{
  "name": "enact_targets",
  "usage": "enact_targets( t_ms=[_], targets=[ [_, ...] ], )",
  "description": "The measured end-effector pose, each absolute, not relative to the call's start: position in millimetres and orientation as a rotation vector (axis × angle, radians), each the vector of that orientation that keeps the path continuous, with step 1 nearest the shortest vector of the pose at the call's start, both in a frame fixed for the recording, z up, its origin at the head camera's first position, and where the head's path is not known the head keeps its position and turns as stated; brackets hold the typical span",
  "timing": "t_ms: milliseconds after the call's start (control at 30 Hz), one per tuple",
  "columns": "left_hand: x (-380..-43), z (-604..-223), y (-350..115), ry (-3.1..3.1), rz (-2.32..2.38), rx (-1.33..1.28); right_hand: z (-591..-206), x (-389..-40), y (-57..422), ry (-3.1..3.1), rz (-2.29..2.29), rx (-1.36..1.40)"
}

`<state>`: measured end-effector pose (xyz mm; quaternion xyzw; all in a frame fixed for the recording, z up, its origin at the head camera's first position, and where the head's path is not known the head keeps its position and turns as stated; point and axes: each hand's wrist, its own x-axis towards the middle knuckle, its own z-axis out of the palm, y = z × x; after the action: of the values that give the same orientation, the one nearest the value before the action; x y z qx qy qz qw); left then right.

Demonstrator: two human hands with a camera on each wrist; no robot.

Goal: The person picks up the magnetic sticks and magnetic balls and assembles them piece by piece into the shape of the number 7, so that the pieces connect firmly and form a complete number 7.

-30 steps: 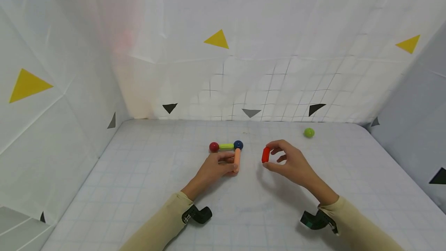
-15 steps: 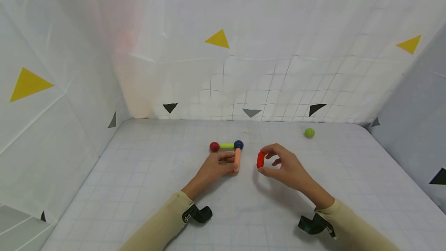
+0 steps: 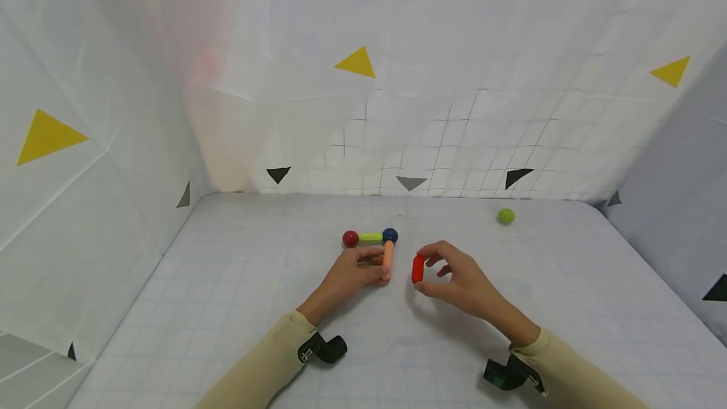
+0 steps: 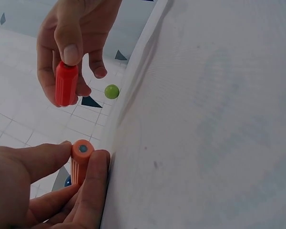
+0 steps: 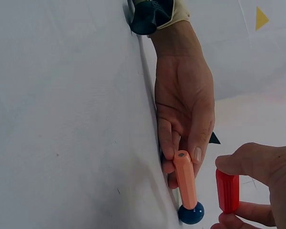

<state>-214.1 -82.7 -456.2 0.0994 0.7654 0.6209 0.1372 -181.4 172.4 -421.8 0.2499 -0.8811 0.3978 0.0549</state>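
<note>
My left hand (image 3: 351, 275) pinches an orange magnetic rod (image 3: 388, 260) near its front end; a small metal disc shows in that end in the left wrist view. The rod's far end meets a dark blue ball (image 3: 390, 235). From that ball a yellow-green rod (image 3: 371, 237) runs left to a dark red ball (image 3: 350, 238). Between thumb and fingertips, my right hand (image 3: 462, 279) holds a short red rod (image 3: 418, 269) by its two ends, just right of the orange one and apart from it. In the right wrist view the red rod (image 5: 227, 191) stands beside the orange rod (image 5: 185, 179).
A green ball (image 3: 506, 216) lies alone at the back right of the white gridded table (image 3: 272, 226). White sheets (image 3: 454, 49) with yellow and black triangles rise behind and at both sides. Each sleeve cuff carries a dark camera (image 3: 329, 349).
My right hand has moved left and slightly toward me, bringing the red rod closer to the orange rod. The left hand and the joined pieces have stayed in place.
</note>
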Motion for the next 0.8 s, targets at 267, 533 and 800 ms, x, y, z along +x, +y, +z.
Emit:
enact_targets(
  t_ms=[267,533,800],
  targets=[
    [-214.0,-455.9,-83.1,2.215,1.8,0.293,-424.0,-178.6,166.8,-2.684,1.224,0.782],
    [-213.9,-455.6,-82.6,2.177,1.828,0.304,-426.0,-176.4,160.0,-2.697,1.246,0.826],
    [-213.4,-454.6,-82.6,2.187,1.825,0.309,-426.7,-173.8,152.8,-2.725,1.275,0.825]
  ],
)
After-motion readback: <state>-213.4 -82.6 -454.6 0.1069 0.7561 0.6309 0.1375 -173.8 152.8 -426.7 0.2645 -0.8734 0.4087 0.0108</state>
